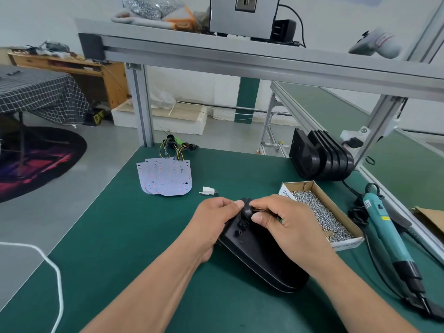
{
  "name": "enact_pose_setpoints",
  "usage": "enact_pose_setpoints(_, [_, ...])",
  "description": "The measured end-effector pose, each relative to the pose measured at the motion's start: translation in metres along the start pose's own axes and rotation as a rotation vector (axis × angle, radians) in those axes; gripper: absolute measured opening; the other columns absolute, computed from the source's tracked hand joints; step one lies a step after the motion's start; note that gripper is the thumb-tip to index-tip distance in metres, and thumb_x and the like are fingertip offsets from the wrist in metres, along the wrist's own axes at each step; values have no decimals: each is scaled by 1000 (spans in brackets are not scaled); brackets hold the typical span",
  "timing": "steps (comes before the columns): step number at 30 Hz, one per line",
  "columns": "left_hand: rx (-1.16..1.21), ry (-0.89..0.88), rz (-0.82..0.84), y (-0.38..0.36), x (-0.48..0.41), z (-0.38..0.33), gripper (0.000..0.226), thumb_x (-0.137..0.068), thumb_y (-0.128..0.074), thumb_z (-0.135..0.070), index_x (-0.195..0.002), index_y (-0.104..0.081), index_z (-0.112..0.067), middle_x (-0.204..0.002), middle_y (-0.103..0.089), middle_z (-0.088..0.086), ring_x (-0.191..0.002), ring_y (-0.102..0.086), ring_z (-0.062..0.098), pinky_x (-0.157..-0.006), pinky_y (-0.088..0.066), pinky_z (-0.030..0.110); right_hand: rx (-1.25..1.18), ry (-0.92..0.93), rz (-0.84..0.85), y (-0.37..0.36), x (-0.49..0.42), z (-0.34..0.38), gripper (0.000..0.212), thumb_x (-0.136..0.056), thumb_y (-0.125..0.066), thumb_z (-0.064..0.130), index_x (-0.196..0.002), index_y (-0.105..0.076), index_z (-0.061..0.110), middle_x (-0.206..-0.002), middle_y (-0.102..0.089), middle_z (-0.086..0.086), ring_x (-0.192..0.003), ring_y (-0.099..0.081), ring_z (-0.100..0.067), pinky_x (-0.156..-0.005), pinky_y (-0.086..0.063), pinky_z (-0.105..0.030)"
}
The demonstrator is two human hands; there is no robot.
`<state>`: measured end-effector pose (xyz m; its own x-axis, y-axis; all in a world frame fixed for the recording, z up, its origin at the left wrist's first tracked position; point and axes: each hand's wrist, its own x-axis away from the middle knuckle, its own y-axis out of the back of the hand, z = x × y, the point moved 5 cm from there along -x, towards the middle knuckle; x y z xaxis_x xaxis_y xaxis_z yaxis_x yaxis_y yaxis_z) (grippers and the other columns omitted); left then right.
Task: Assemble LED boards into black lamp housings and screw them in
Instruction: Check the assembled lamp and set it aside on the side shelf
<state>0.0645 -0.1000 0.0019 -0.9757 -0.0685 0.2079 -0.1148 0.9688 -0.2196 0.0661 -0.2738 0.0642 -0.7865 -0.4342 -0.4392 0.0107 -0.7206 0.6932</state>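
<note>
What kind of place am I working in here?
Likely a small electronics assembly workshop: a green-matted bench with a stack of LED boards, a box of screws beside an electric screwdriver, and a row of black lamp housings.

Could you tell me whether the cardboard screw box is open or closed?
Open: the cardboard box has no lid over it, and its silver screws lie exposed.

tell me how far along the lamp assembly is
Done: no finished lamp is plainly visible. In hand: the left hand grips one black plastic lamp housing while the right hand pinches a round black grommet at its far end. Left: a stack of white LED boards, a row of black housings, and screwing; the teal electric screwdriver lies untouched beside the cardboard screw box.
</note>
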Motion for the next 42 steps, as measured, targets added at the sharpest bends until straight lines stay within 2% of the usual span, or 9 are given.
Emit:
enact_pose_setpoints(6, [-3,2,2,1,-2,4,21,-99,-75,-27,-91,-72,-8,-78,-72,11,-69,-63,25,-72,-53,38,85,113,-4,0,0,7,15,-96,-75,14,-111,-79,16,-87,-67,10,-84,-64,-9,-76,-51,-29])
enact_pose_setpoints(10, [-11,-1,-5,1,-4,5,21,-98,-75,-27,-91,-72,-9,-78,-71,11,-71,-62,24,-72,-51,38,241,279,-20,-3,0,21,17,-95,-66,14,-107,-76,6,-81,-63,-2,-74,-62,-24,-64,-55,-42])
enact_pose_setpoints(17, [-72,-6,-11,3,-7,5,21,-99,-73,-31,-91,-69,-12,-74,-69,6,-66,-59,22,-69,-49,34,195,199,53,-5,-2,13,18,-100,-68,13,-116,-75,16,-87,-61,6,-80,-60,-16,-71,-53,-38])
enact_pose_setpoints(21, [-51,4,0,2,-7,4,19,-99,-72,-30,-92,-70,-13,-74,-69,5,-66,-60,22,-68,-49,35,101,26,70,0,-3,4,25,-100,-72,18,-121,-75,31,-101,-69,18,-103,-65,-5,-89,-48,-21])
enact_pose_setpoints(26, [-81,-14,-5,2,-5,4,20,-99,-72,-31,-95,-70,-12,-79,-67,7,-74,-57,23,-74,-45,39,87,-40,56,0,-7,14,19,-94,-77,11,-108,-80,23,-93,-67,18,-96,-63,-2,-82,-42,-13])
enact_pose_setpoints(28, [-92,-26,0,2,-4,2,23,-94,-73,-35,-93,-70,-12,-79,-66,8,-75,-56,22,-75,-45,39,153,-13,100,-1,-11,18,12,-95,-75,12,-102,-78,22,-88,-63,14,-90,-60,-5,-78,-42,-16])
enact_pose_setpoints(32, [-119,-17,-2,1,-3,3,21,-97,-72,-32,-90,-68,-13,-77,-65,6,-72,-56,22,-72,-45,37,295,74,186,-8,-14,21,8,-99,-67,12,-96,-71,18,-84,-56,6,-83,-54,-13,-77,-46,-37])
enact_pose_setpoints(39, [-134,43,-15,1,-4,4,20,-99,-69,-31,-89,-61,-16,-73,-56,7,-64,-50,22,-60,-38,30,224,157,59,-17,0,15,21,-100,-67,8,-117,-73,18,-91,-58,4,-86,-57,-18,-76,-52,-38])
enact_pose_setpoints(42, [-167,77,-8,3,-6,1,17,-98,-66,-27,-86,-57,-19,-65,-50,2,-55,-46,19,-55,-35,27,190,85,80,-13,-2,15,25,-104,-61,31,-126,-69,21,-101,-61,3,-95,-59,-18,-84,-52,-40])
